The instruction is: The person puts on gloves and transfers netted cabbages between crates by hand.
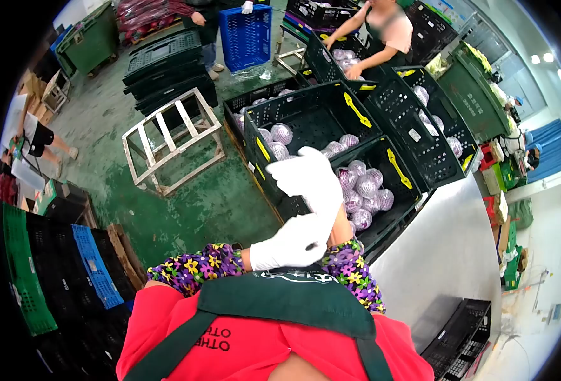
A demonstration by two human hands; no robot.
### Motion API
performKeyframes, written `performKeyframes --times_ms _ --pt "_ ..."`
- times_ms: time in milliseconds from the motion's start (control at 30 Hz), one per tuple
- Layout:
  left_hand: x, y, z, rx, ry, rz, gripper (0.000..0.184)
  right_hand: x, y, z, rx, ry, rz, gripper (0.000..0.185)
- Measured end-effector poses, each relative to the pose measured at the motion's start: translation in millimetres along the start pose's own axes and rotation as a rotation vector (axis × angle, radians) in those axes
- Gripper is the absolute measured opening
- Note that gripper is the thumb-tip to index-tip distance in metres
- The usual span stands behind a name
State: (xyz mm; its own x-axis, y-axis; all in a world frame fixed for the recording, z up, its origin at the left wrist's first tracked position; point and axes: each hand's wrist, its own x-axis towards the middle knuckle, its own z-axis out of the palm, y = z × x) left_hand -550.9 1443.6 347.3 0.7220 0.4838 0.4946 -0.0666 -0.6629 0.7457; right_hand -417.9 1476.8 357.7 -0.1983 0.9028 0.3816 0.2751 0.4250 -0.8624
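Both my hands wear white gloves. My left hand (287,244) is closed on the wrist part of the right glove (323,213), and a small dark spot shows near its fingers. My right hand (307,178) is raised in front of it, holding nothing, its fingers partly apart and pointing left. Just beyond the hands stands a dark green crate (312,117) with several round purple pieces of produce (281,133) in white net wrap. Beside my right hand, a second crate (391,216) holds more wrapped produce (367,185).
A metal tabletop (445,235) lies at right. A pale metal frame stand (172,143) and stacked dark crates (163,66) are at left. Across the crates, a person (388,35) reaches into one; another stands by a blue crate (247,38). A green bin (474,95) is at back right.
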Motion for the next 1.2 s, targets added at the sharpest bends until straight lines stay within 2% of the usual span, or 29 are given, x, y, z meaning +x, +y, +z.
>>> performKeyframes --times_ms 33,133,233,333,400,433,467,533,567,600,700,767,900,967,1000,1033,1100,1200 --pt "-2 3 0 0.003 -0.035 -0.043 0.016 -4 7 4 0.236 0.079 -0.013 0.044" --pt "-6 -3 4 0.003 -0.017 -0.056 0.014 -1 25 11 0.255 0.085 0.033 0.054" --pt "-4 -8 8 0.088 0.127 -0.093 0.012 25 12 17 0.817 0.183 0.5 0.027" --pt "1 0 -1 0.064 0.18 -0.098 0.009 18 38 9 0.83 0.113 0.412 0.025" --pt "-3 1 1 0.097 0.195 -0.086 0.01 10 40 5 -0.03 0.087 -0.185 0.018" --pt "-7 -1 3 0.051 0.17 -0.152 0.01 7 41 7 -0.134 0.081 -0.23 0.015" --pt "-8 -4 3 0.009 0.149 -0.213 0.011 6 42 12 0.086 0.077 -0.039 0.012" --pt "-9 -5 0 0.025 0.113 -0.182 0.011 8 45 23 0.579 0.167 0.386 0.01" --pt "-11 -4 -1 0.038 0.072 -0.155 0.012 11 46 24 1.077 0.247 0.772 0.013" --pt "-12 -3 -2 0.028 0.058 -0.167 0.012 10 47 26 0.823 0.278 0.762 0.01" --pt "-13 -6 -2 0.065 0.07 -0.167 0.011 13 45 27 0.7 0.329 0.686 0.01" --pt "-16 -9 1 0.028 0.08 -0.187 0.011 0 50 25 0.759 0.257 0.646 0.011" --pt "-16 -7 1 0.007 0.004 -0.193 0.013 -22 55 14 0.91 0.071 0.478 0.028" --pt "-14 -7 1 0.001 0.018 -0.164 0.014 -20 52 22 0.726 0.242 0.584 0.032" --pt "-15 -8 2 -0.004 0.013 -0.165 0.014 -18 36 24 0.503 0.245 0.462 0.036" --pt "-16 -11 5 0.011 0.019 -0.162 0.014 -12 25 22 0.628 0.334 0.614 0.035" --pt "-15 -13 6 0.024 0.021 -0.159 0.015 -22 48 15 0.853 0.308 0.475 0.036" --pt "-13 -9 4 0.027 0.026 -0.164 0.017 -31 100 20 0.859 0.199 0.445 0.033"
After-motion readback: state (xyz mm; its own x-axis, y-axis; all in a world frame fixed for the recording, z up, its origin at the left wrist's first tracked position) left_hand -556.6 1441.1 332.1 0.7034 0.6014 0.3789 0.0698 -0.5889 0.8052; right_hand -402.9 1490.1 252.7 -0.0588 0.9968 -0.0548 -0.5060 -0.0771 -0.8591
